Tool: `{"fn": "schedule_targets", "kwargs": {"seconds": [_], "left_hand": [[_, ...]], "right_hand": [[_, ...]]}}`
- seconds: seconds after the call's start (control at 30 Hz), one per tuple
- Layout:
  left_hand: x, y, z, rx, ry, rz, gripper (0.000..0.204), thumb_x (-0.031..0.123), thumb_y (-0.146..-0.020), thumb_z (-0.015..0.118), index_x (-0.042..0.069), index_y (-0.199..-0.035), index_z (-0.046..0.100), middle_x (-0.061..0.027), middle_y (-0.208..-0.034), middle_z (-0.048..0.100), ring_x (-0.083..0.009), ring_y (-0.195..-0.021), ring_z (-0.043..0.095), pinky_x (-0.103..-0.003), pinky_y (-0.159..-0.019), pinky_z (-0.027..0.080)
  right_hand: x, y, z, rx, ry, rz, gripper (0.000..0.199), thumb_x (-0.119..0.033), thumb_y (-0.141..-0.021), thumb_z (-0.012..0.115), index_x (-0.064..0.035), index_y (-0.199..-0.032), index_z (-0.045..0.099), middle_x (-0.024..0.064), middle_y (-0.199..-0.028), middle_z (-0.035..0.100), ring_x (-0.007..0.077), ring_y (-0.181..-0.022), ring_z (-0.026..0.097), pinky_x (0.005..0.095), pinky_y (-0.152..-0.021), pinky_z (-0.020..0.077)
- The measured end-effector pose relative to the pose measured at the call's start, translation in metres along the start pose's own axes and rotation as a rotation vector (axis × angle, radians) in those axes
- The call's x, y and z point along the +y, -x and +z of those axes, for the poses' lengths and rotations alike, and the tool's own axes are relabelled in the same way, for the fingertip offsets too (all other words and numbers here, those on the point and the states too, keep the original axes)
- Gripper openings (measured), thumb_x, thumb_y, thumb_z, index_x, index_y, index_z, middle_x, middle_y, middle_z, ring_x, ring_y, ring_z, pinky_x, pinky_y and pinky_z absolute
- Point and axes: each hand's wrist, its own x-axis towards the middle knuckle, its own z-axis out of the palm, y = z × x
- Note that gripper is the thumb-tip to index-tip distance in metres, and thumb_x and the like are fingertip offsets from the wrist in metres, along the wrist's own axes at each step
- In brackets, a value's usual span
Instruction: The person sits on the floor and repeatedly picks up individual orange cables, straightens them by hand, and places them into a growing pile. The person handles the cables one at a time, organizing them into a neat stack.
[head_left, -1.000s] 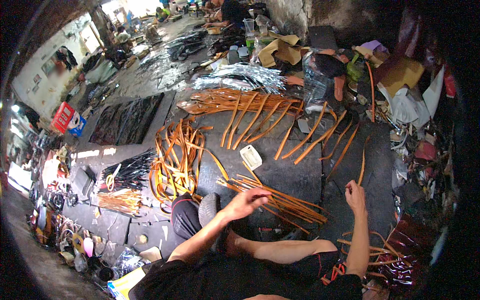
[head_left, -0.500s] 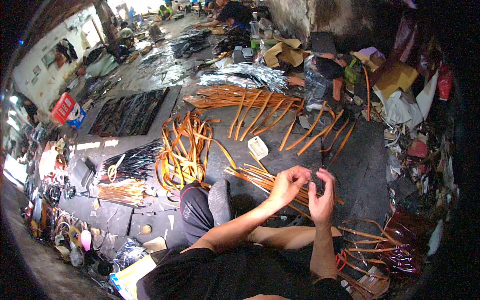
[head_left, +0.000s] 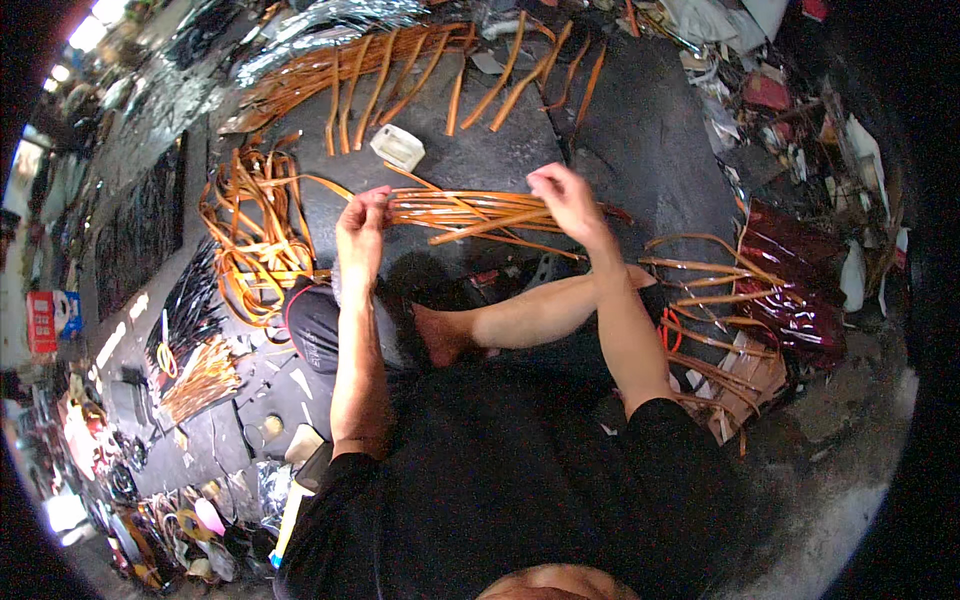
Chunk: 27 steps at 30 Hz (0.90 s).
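In front of my crossed legs a bundle of thin glossy orange-brown strips (head_left: 470,208) lies on the dark floor board. My left hand (head_left: 360,235) is closed in a pinch at the bundle's left end, its fingertips on a strip end. Over the right part of the bundle hangs my right hand (head_left: 575,210), thumb and fingers pinched together; anything between them is too small to make out. Just beyond the bundle sits a small white tray (head_left: 398,147). A loose tangle of orange strips (head_left: 255,235) is heaped to the left of my left hand.
More brown strips (head_left: 330,75) lie in a row at the back, several fanned toward me. Black strips (head_left: 190,300) and short tan strips (head_left: 205,380) are at left. At right, strips rest by a dark red glossy sheet (head_left: 790,270). Scraps (head_left: 735,120) pile up at the far right.
My hands, close together before, have moved apart. The left has gone to the left end of the bundle, while the right stays over its right part. The view has tilted down.
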Motion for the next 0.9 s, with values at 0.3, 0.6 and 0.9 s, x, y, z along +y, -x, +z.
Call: {"fn": "schedule_targets", "kwargs": {"seconds": [0.3, 0.6, 0.9], "left_hand": [[-0.025, 0.007, 0.0, -0.222, 0.045, -0.054, 0.016, 0.01, -0.097, 0.052, 0.003, -0.104, 0.065, -0.0004, -0.091, 0.064, -0.0102, -0.081, 0.056, -0.026, -0.077, 0.046], [-0.066, 0.011, 0.03, -0.378, -0.005, -0.071, 0.012, 0.009, -0.099, 0.053, 0.003, -0.097, 0.064, -0.0015, -0.091, 0.065, -0.0099, -0.082, 0.059, -0.026, -0.074, 0.05], [0.053, 0.001, 0.097, -0.297, 0.345, -0.002, 0.023, 0.022, -0.097, 0.061, 0.001, -0.106, 0.06, -0.0066, -0.092, 0.068, -0.0128, -0.083, 0.064, -0.026, -0.076, 0.053]], "right_hand": [[0.048, 0.014, 0.094, -0.289, 0.66, -0.472, 0.022, -0.014, -0.083, 0.067, -0.012, -0.105, 0.065, 0.01, -0.103, 0.055, 0.0301, -0.1, 0.052, 0.0433, -0.086, 0.0425], [0.038, -0.006, 0.063, -0.119, 0.371, -0.421, 0.011, -0.007, -0.086, 0.063, -0.0055, -0.089, 0.052, 0.015, -0.088, 0.06, 0.0332, -0.08, 0.06, 0.0432, -0.074, 0.0452], [-0.113, 0.019, -0.016, -0.141, -0.044, -0.178, 0.019, -0.005, -0.092, 0.06, -0.0005, -0.11, 0.056, 0.0062, -0.089, 0.062, 0.0127, -0.08, 0.061, 0.028, -0.073, 0.0497]]}}
